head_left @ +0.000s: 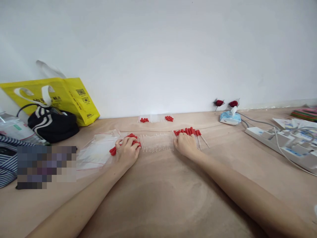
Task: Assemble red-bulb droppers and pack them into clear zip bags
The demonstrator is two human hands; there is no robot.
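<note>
My left hand (126, 152) is bent over a pile of small red oblong pieces (113, 151), its fingers curled. A red piece (139, 144) shows at the thumb and index finger, which look closed on it. Right of that hand lies a row of thin pale sticks (157, 142), side by side. My right hand (185, 144) is closed at the row's right end, against several red-tipped sticks (190, 131). Its fingertips are hidden, so what they hold cannot be made out. One loose stick (205, 141) slants beside them.
Clear plastic bags (95, 150) lie left of my left hand. Two bags of red pieces (144, 119) (169, 118) lie near the wall. A yellow bag (81, 99) and black pouch (53, 124) stand left. Right are tissues (230, 117) and a power strip (274, 142) with cables.
</note>
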